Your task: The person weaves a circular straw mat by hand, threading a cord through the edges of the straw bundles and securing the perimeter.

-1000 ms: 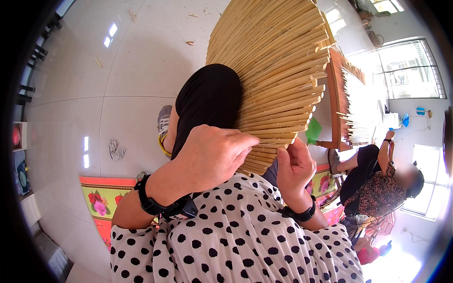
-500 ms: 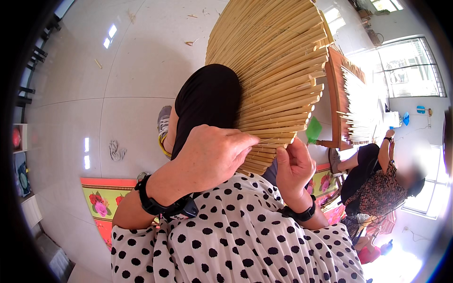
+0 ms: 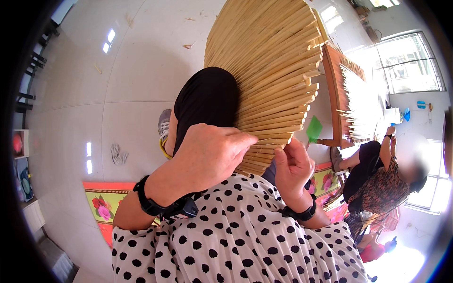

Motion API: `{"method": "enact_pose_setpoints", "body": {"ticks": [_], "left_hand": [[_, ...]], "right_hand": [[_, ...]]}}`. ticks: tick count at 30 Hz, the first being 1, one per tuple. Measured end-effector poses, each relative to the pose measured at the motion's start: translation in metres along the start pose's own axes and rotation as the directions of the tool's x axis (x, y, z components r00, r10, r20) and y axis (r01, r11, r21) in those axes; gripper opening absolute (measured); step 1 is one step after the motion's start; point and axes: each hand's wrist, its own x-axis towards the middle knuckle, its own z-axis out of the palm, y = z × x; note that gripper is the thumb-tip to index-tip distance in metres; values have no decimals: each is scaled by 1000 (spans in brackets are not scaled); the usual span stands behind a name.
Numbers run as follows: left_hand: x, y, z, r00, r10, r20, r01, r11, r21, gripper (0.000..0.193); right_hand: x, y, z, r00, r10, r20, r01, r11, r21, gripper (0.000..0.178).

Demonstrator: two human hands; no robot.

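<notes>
A mat of tan reed-like sticks point(image 3: 271, 75), bound side by side, fans out over my lap beside my black-clad knee point(image 3: 207, 94). My left hand point(image 3: 212, 150) is closed in a pinch at the mat's near part, index finger and thumb on a thin pale thread that runs across the sticks. At the cut ends on the right, my right hand point(image 3: 293, 167) pinches the end of one stick between thumb and bent fingers. Its other fingers are curled in. The near sticks' left ends are hidden behind my left hand.
A brown wooden table point(image 3: 336, 99) bearing more pale sticks stands to the right. Beside it a person in a patterned top point(image 3: 377, 188) sits working. A green piece point(image 3: 314, 129) shows near the mat, a floral mat point(image 3: 104, 203) at left, and a grey glove point(image 3: 119, 154) on the floor.
The mat has shifted slightly to the left, its stick ends swinging a little with it. Both hands keep nearly the same pinch and place.
</notes>
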Motion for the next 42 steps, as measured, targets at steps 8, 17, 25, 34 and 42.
{"method": "enact_pose_setpoints", "body": {"ticks": [8, 17, 25, 34, 42], "left_hand": [[4, 6, 4, 999, -43, 22, 42, 998, 40, 17], [5, 12, 1, 992, -119, 37, 117, 992, 48, 19], [-24, 8, -22, 931, -362, -45, 364, 930, 45, 14], [-45, 2, -38, 873, -474, -119, 483, 873, 65, 9], [-40, 7, -31, 844, -511, -161, 527, 847, 73, 11]], "right_hand": [[3, -9, -1, 1000, 9, 13, -10, 999, 40, 35], [16, -14, -5, 990, -80, 114, 45, 958, 283, 43], [17, 0, 28, 970, -189, 151, 51, 769, 637, 38], [21, 14, 60, 948, -282, 149, 50, 592, 804, 39], [29, 26, 57, 918, -361, 164, 58, 531, 845, 40]]}}
